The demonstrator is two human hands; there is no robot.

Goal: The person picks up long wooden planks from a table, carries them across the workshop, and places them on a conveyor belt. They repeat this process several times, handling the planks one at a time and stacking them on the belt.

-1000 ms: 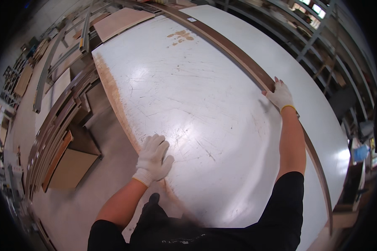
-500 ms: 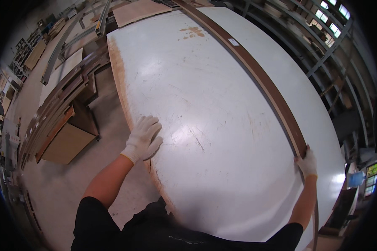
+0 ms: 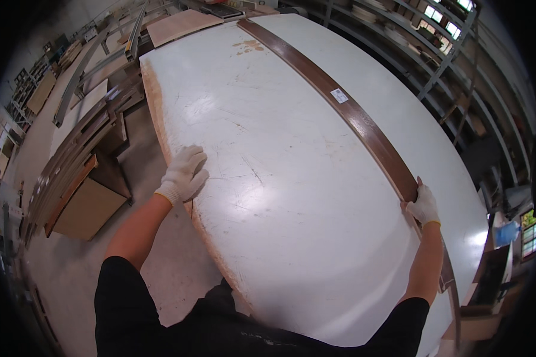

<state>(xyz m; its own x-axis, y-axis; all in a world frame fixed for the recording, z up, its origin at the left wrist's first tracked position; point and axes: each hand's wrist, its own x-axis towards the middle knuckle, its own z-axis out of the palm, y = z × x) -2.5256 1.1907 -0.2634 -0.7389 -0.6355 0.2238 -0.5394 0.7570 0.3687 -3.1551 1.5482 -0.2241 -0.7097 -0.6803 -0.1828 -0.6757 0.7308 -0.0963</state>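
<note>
A long dark brown board (image 3: 363,128) with a small white label runs lengthwise over the large white tabletop (image 3: 268,143). My right hand (image 3: 423,204), in a white knit glove, grips the board toward its near end, fingers around its edges. Its broad glossy face is turned up; I cannot tell whether it lies fully flat. My left hand (image 3: 184,174), gloved the same way, rests with fingers stretched out on the table's worn left edge. Nothing is in it. Scratches and tan stains mark the white surface.
Several brown panels (image 3: 80,160) stand in a row on the floor to the left, with a box-like wooden piece (image 3: 89,199) beside them. A light wood sheet (image 3: 183,27) lies past the table's far end. Metal shelving (image 3: 435,77) lines the right side.
The brown board has turned, so its broad labelled face now shows more. Its far end now lies on the tabletop in view. My right hand keeps hold of it; my left stays on the edge.
</note>
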